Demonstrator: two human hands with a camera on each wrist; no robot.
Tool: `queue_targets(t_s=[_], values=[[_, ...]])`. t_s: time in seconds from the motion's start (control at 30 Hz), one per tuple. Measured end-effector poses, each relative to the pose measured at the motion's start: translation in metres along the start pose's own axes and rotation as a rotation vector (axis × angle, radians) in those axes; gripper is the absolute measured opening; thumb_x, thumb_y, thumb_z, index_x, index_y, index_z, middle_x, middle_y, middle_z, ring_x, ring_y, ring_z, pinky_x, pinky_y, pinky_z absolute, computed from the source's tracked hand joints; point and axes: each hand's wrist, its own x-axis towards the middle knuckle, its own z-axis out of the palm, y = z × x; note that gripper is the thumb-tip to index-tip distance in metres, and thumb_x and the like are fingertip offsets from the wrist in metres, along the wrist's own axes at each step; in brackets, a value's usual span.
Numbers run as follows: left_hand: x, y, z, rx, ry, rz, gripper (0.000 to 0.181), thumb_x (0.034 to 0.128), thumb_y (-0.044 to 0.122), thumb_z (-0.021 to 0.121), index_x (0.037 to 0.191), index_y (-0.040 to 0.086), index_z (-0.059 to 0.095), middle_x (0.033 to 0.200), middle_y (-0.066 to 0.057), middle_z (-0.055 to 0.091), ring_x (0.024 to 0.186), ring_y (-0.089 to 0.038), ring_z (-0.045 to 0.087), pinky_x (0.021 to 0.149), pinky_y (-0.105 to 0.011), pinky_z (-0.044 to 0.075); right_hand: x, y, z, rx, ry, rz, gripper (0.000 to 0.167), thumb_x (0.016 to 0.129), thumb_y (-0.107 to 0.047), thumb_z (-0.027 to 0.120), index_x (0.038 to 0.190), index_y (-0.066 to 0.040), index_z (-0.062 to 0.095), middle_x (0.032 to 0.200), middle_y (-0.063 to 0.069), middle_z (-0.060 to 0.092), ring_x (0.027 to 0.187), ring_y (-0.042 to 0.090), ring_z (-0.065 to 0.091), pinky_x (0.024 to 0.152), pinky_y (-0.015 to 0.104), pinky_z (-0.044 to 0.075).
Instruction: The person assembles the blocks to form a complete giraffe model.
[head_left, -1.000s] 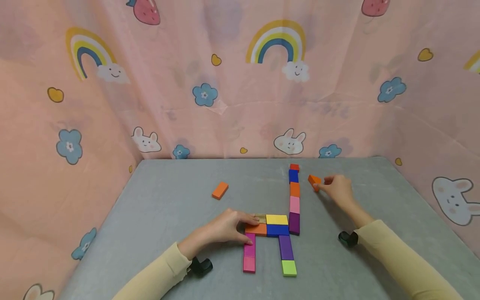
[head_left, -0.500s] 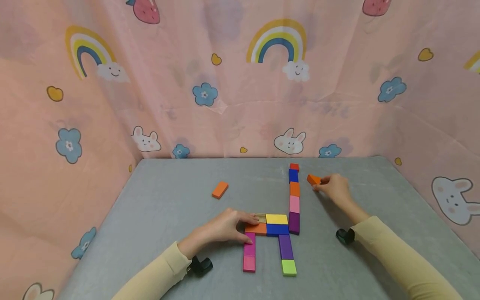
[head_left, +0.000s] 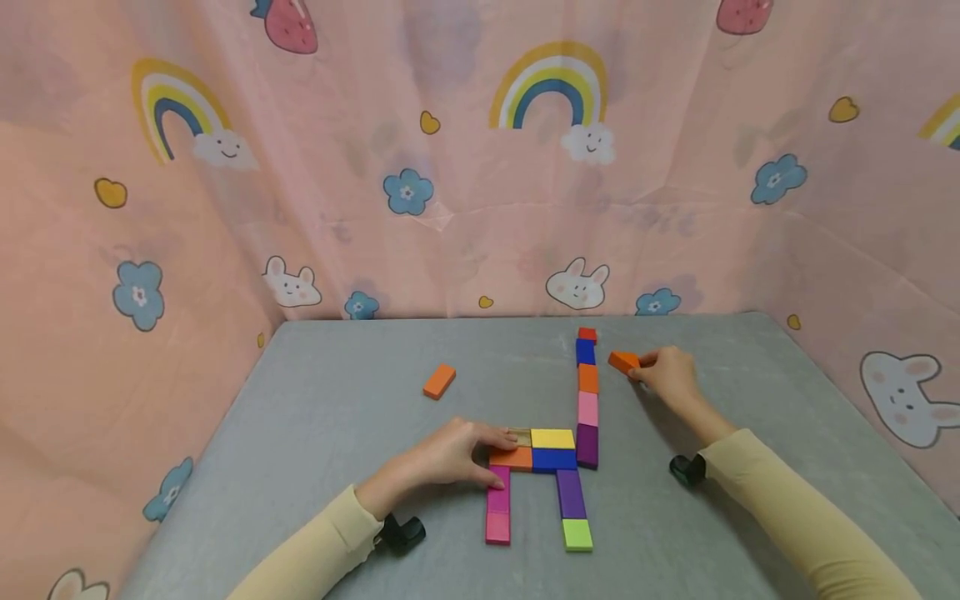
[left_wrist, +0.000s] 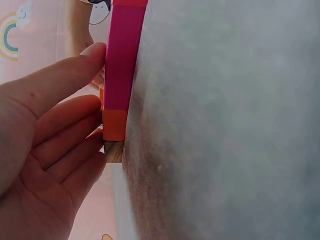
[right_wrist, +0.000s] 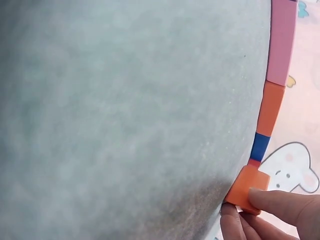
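Note:
My right hand [head_left: 671,379] pinches an orange block [head_left: 622,362] between thumb and fingers, just right of the upper part of a column of blocks. In the right wrist view this orange block [right_wrist: 246,187] shows a slanted side near the table. My left hand [head_left: 453,454] rests on the left end of the flat block figure. Its thumb touches a magenta block [head_left: 498,497], and its fingertips lie by an orange block [head_left: 512,459] and a bare wood block [head_left: 522,437]. In the left wrist view the magenta block [left_wrist: 121,60] stands beside the thumb.
The column holds purple [head_left: 588,446], pink [head_left: 588,408], orange [head_left: 588,378], blue [head_left: 586,352] and red [head_left: 587,333] blocks. Yellow [head_left: 552,438] and blue [head_left: 553,459] blocks adjoin it. A loose orange block [head_left: 439,382] lies left on the grey table [head_left: 337,433].
The orange block in my right hand has turned and shifted slightly left toward the column, the right forearm moving with it. My left hand stays in place.

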Motion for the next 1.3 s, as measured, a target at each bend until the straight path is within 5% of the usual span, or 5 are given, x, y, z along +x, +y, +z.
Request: queue_targets(t_s=[0.7,0.97,1.3], values=[[-0.001,0.001,0.000,0.007,0.008,-0.008,0.052,0.0758,0.033,0.080,0.124,0.021,0.065,0.126,0.009,0.062,0.126,-0.004,0.049,0.104,-0.028,0.041,0.010,0.002,-0.014,-0.005,0.102,-0.082,0.031,0.086,-0.014,0.068,0.107,0.010,0.067,0.102,0.029,0.067,0.097,0.044,0.058,0.080,0.052,0.047],[-0.001,-0.001,0.003,-0.003,0.012,-0.008,0.052,0.0753,0.034,0.080,0.124,0.022,0.065,0.126,0.010,0.062,0.126,-0.004,0.049,0.104,-0.027,0.042,0.024,0.006,-0.016,-0.017,0.141,-0.102,0.029,0.087,-0.010,0.067,0.106,0.011,0.067,0.099,0.028,0.068,0.088,0.042,0.062,0.074,0.049,0.051],[-0.001,-0.002,0.003,-0.010,0.020,-0.001,0.052,0.0752,0.034,0.080,0.124,0.022,0.065,0.126,0.011,0.062,0.126,-0.003,0.049,0.104,-0.027,0.042,0.043,0.001,-0.011,-0.036,0.101,-0.068,0.030,0.086,-0.012,0.068,0.107,0.009,0.067,0.102,0.027,0.067,0.100,0.045,0.056,0.087,0.052,0.044]])
